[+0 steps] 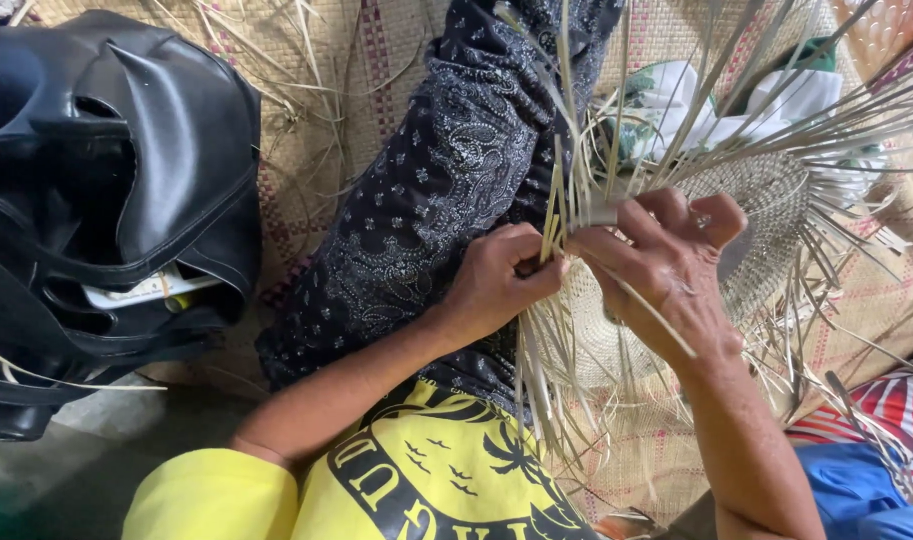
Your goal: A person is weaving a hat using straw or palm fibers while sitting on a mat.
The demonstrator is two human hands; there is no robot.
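Straw strips (562, 215) between both hands' pinching fingers (537, 280)

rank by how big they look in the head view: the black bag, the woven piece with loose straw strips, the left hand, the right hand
1. Black bag, largest, though it may simply lie nearer the camera.
2. Woven piece with its loose strips.
3. Left hand and right hand look alike in size, so I leave them unranked. Both pinch straw strips.

Single head-worn view, steeply downward and close over the lap, hands and woven floor mat (317, 60).
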